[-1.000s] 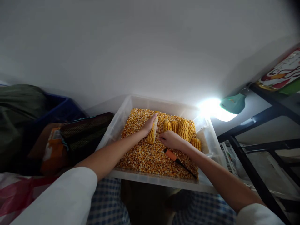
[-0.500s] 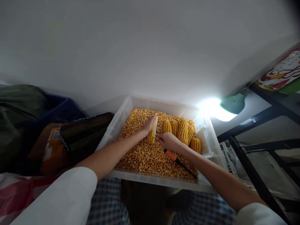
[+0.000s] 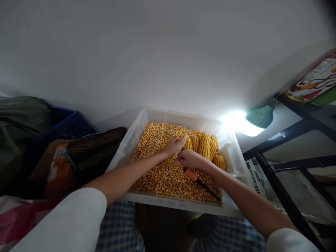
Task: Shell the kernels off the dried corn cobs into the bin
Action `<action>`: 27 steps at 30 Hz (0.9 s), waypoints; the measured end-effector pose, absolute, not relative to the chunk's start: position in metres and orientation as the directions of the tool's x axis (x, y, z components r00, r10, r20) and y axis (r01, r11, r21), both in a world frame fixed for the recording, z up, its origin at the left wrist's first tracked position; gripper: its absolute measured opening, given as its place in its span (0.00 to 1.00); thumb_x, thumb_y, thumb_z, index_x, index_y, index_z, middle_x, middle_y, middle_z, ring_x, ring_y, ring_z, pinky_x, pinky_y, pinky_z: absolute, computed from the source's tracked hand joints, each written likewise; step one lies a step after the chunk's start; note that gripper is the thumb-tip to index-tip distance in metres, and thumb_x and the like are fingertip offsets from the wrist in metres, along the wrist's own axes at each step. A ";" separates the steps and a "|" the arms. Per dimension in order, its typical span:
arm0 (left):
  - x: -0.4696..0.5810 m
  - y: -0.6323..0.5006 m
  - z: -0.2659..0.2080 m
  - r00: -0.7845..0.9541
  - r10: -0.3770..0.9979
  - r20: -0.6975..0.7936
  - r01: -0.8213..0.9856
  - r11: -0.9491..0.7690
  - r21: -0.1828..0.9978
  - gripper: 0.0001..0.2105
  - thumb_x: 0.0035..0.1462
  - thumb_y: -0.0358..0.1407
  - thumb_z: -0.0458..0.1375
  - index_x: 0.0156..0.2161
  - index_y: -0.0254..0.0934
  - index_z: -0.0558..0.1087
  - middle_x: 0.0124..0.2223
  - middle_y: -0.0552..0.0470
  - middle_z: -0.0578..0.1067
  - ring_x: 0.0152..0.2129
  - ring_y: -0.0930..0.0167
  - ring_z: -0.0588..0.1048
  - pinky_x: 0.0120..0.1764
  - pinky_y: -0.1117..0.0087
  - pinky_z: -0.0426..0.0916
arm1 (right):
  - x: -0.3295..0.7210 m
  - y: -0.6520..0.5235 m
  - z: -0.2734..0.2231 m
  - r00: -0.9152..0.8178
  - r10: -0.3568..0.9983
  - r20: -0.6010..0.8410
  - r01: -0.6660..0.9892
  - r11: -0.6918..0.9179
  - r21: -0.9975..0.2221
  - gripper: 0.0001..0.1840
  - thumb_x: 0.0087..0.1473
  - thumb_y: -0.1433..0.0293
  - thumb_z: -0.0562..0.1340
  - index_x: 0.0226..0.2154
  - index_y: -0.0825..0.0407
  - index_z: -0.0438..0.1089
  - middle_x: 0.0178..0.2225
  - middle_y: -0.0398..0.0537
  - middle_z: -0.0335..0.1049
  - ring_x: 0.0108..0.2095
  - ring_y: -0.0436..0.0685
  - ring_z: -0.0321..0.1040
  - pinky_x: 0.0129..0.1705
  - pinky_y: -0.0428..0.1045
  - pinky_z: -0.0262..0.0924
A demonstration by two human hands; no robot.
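Observation:
My left hand (image 3: 173,147) is wrapped over an ear of corn (image 3: 170,160); the ear leans up to the right, and a stretch of bare cob shows by my palm. Closed fingers of my right hand (image 3: 191,159) press at the ear's right side; what they pinch is too small to make out. Below that hand, a tool with an orange handle (image 3: 191,174) and a thin black shaft lies on loose corn kernels (image 3: 162,180). Several whole ears of corn (image 3: 204,146) are just beyond and to the right of my right hand.
A translucent plastic bin (image 3: 181,205) holds the kernels and ears, close to the wall. A lit green lamp (image 3: 261,117) hangs from a black metal rack (image 3: 283,189) at right. Left of the bin are a dark mesh bag (image 3: 97,150) and a blue crate (image 3: 76,119).
My left hand has shifted right and tilted the ear toward my right hand, covering more of it. My right hand stays nearly in place. The orange-handled tool has not moved.

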State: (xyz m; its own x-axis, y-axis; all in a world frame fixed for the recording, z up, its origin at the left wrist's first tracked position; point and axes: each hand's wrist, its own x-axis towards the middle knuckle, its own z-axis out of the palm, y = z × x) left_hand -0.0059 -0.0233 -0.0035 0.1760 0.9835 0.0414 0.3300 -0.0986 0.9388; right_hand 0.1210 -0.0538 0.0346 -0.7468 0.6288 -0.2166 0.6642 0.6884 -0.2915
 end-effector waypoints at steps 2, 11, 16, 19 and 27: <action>-0.003 -0.026 -0.004 0.242 0.966 0.092 0.355 -0.176 0.918 0.22 0.47 0.53 0.46 0.23 0.33 0.68 0.19 0.55 0.67 0.23 0.73 0.67 0.28 0.74 0.60 | 0.122 -0.053 0.036 -0.755 0.614 -0.230 0.655 0.690 -0.309 0.14 0.49 0.71 0.51 0.25 0.58 0.71 0.24 0.48 0.69 0.22 0.47 0.56 0.25 0.43 0.44; -0.017 0.001 -0.015 0.013 0.980 -0.197 0.058 0.195 0.979 0.24 0.46 0.56 0.46 0.22 0.34 0.66 0.18 0.54 0.67 0.16 0.74 0.66 0.23 0.73 0.60 | 0.121 -0.051 0.054 -0.722 0.657 -0.218 0.691 0.678 -0.249 0.19 0.54 0.66 0.48 0.25 0.57 0.70 0.23 0.47 0.67 0.21 0.46 0.54 0.25 0.43 0.43; -0.023 0.004 -0.014 0.084 0.935 -0.343 -0.179 0.353 0.918 0.26 0.43 0.59 0.47 0.25 0.34 0.65 0.17 0.54 0.67 0.11 0.74 0.65 0.16 0.72 0.60 | 0.125 -0.053 0.062 -0.724 0.659 -0.205 0.689 0.676 -0.261 0.17 0.53 0.68 0.49 0.25 0.57 0.70 0.23 0.46 0.67 0.21 0.46 0.54 0.26 0.43 0.43; -0.025 0.004 -0.017 0.094 0.944 -0.315 -0.191 0.328 0.925 0.26 0.42 0.59 0.48 0.25 0.34 0.66 0.17 0.54 0.67 0.10 0.74 0.66 0.15 0.72 0.60 | 0.124 -0.056 0.062 -0.731 0.649 -0.211 0.682 0.685 -0.256 0.18 0.53 0.68 0.49 0.26 0.57 0.70 0.23 0.46 0.67 0.21 0.46 0.55 0.25 0.43 0.43; -0.026 0.003 -0.017 0.120 0.947 -0.299 -0.164 0.316 0.934 0.26 0.43 0.58 0.47 0.26 0.34 0.67 0.16 0.52 0.67 0.10 0.74 0.66 0.15 0.73 0.61 | 0.118 -0.059 0.050 -0.748 0.632 -0.201 0.663 0.704 -0.254 0.18 0.54 0.68 0.48 0.25 0.56 0.70 0.23 0.48 0.68 0.21 0.47 0.55 0.24 0.43 0.43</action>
State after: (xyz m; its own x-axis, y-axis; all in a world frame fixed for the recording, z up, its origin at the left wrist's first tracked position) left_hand -0.0261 0.0030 -0.0172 0.1200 0.9467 -0.2989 -0.1645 0.3158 0.9344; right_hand 0.1182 -0.0587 0.0503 -0.7480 0.6325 -0.2012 0.6634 0.7038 -0.2542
